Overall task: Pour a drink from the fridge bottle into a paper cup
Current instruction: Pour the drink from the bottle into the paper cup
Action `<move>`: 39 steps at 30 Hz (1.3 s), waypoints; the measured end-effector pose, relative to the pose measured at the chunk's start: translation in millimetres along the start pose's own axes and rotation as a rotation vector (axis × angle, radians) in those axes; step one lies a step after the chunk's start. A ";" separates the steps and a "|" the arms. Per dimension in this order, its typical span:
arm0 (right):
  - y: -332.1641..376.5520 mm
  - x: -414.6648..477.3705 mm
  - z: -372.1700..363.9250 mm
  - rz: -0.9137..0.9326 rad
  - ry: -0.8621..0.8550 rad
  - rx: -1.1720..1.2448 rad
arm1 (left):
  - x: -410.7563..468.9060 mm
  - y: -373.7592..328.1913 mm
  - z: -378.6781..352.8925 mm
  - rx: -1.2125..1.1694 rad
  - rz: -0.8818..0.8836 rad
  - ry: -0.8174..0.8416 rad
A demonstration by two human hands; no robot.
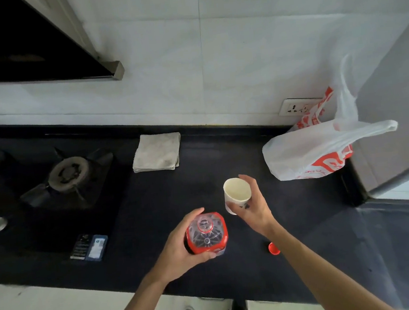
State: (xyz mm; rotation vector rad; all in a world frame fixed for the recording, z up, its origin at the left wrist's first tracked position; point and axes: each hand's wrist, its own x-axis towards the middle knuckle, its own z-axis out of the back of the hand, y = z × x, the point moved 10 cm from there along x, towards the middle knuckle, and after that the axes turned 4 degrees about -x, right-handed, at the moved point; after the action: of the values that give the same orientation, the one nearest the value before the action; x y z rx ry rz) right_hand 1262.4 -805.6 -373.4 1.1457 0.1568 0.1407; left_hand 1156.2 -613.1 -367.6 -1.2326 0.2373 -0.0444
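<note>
My left hand (179, 248) grips a clear plastic bottle (206, 233) with a red label, seen from above with its mouth uncapped, upright over the dark counter (153, 208). My right hand (252, 207) holds a white paper cup (236, 191) just to the right of the bottle; the cup looks empty and tilts slightly. The red bottle cap (273, 248) lies on the counter beneath my right forearm.
A gas burner (66, 174) sits at the left, a folded grey cloth (157, 152) at the back, a white and red plastic bag (321, 144) at the right by a wall socket (295, 107). A small dark packet (89, 247) lies near the stove's front.
</note>
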 end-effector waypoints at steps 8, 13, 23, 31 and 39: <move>34.4 -24.0 31.9 0.068 -0.066 0.043 | 17.9 -17.0 -3.5 0.035 -0.060 0.037; 50.9 -23.9 62.6 0.116 -0.073 -0.020 | 36.4 -36.0 -5.4 0.045 -0.119 0.032; 97.9 -11.2 108.7 0.191 0.135 -0.197 | 72.3 -116.0 26.4 0.230 -0.274 0.041; 149.6 9.4 136.6 0.280 0.165 -0.148 | 96.1 -221.3 64.8 0.420 -0.399 0.068; 196.0 21.1 151.6 0.388 0.140 -0.101 | 107.9 -308.0 78.0 0.913 -0.515 0.111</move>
State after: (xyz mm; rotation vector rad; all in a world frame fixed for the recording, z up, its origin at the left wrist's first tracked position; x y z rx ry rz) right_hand 1306.6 -857.5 -134.3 1.0550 0.0482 0.5675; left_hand 1306.3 -661.1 -71.4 -0.3509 -0.0242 -0.6032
